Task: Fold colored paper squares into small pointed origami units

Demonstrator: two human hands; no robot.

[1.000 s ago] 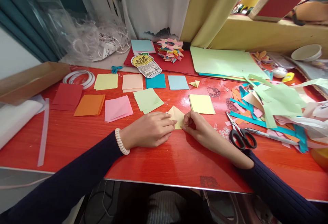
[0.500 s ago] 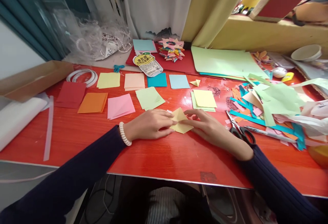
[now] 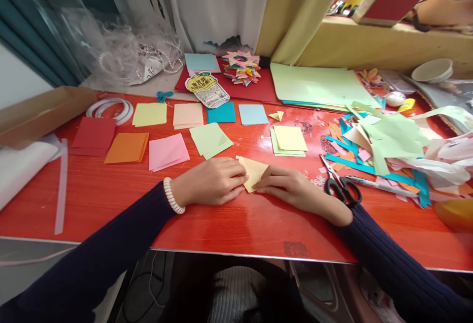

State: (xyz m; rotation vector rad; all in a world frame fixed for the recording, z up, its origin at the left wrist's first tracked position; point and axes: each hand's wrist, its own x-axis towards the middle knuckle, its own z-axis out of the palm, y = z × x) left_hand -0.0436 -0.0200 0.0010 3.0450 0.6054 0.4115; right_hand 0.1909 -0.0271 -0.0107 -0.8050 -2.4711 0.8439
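A small pale-yellow sheet of paper [image 3: 252, 171] lies at an angle on the red table between my hands. With its fingers drawn together, my left hand [image 3: 218, 180] grips the sheet's left edge. My right hand [image 3: 284, 184] pinches the sheet's right and lower part, and its fingers cover that side. Just beyond the right hand are yellow squares on green ones [image 3: 290, 140]. A small folded yellow piece [image 3: 276, 115] rests behind those. Scissors [image 3: 340, 182] with black handles lie beside my right wrist.
Stacks of paper squares, including pink [image 3: 169, 151], orange [image 3: 126, 147] and green [image 3: 211, 140], stand across the table. Scraps [image 3: 395, 141] and a marker [image 3: 382, 185] lie at the right. Large green sheets [image 3: 321, 82] and a star-shaped paper ring stack [image 3: 242, 67] sit at the back.
My right hand has moved slightly left across the sheet, and its fingers have come together. The sheet's right corner no longer shows. The whole view has shifted a little.
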